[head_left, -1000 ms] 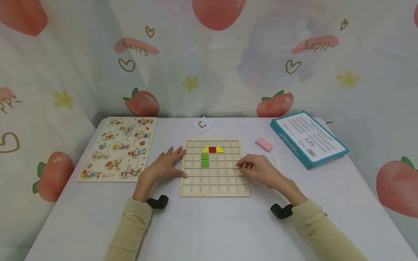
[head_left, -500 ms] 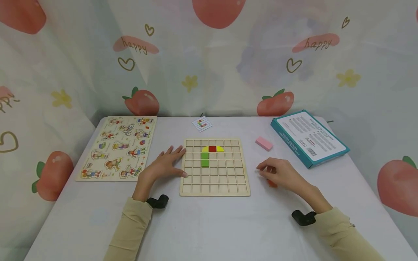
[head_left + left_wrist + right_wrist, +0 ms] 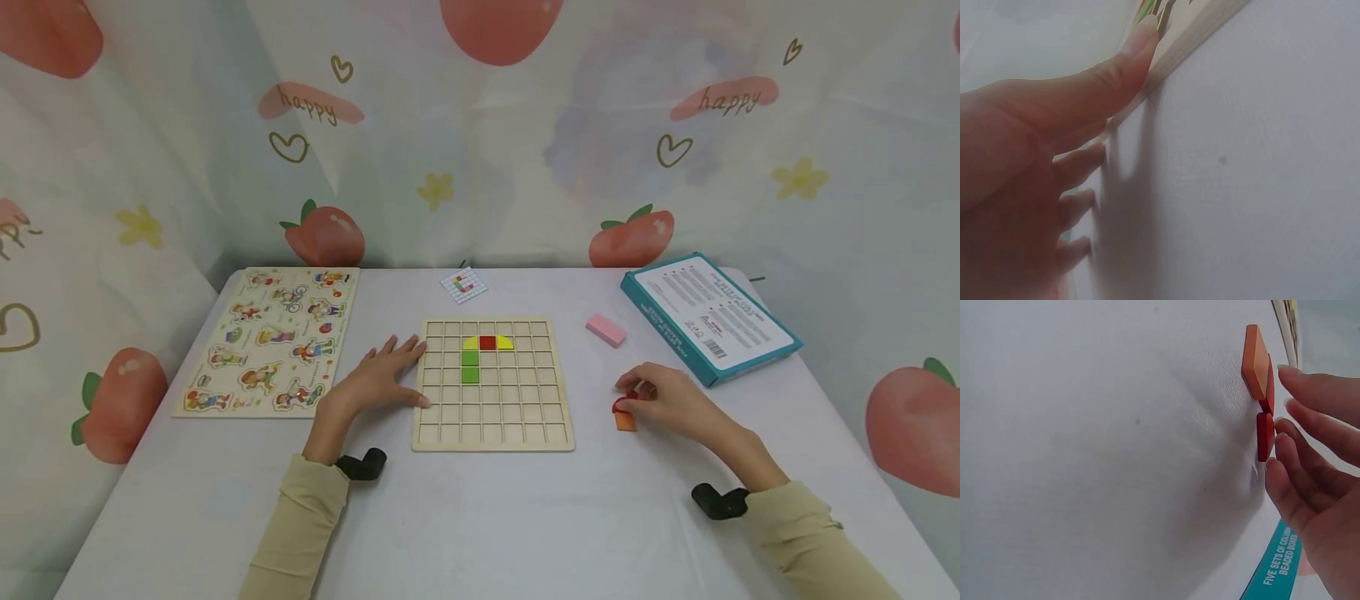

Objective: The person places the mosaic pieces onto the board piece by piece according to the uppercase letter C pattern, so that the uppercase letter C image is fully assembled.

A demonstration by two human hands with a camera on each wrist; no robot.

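Note:
My left hand [image 3: 373, 382] rests beside the wooden grid board [image 3: 517, 448], its thumb tip on the board's left rim and its fingers spread along the edge. Set in the grid are two green squares [image 3: 470, 367], a red square [image 3: 487, 342] and two yellow curved-edge tiles [image 3: 505, 342]. To the right of the board, my right hand [image 3: 667, 402] reaches down with bent, spread fingers. Its fingertips are right at a small red tile [image 3: 1264, 437]. An orange tile [image 3: 1254, 365] lies close by, partly covering another red tile [image 3: 1269, 394].
A pink block [image 3: 606, 330] and a teal-edged box [image 3: 711, 321] lie at the back right. Behind the board is a small pattern card [image 3: 464, 286]. A picture puzzle board [image 3: 262, 342] lies at the left. Patterned cloth [image 3: 480, 167] hangs behind the table.
My right hand has moved from the grid board's right edge out to the right, over the red and orange tiles. The left hand has stayed in place.

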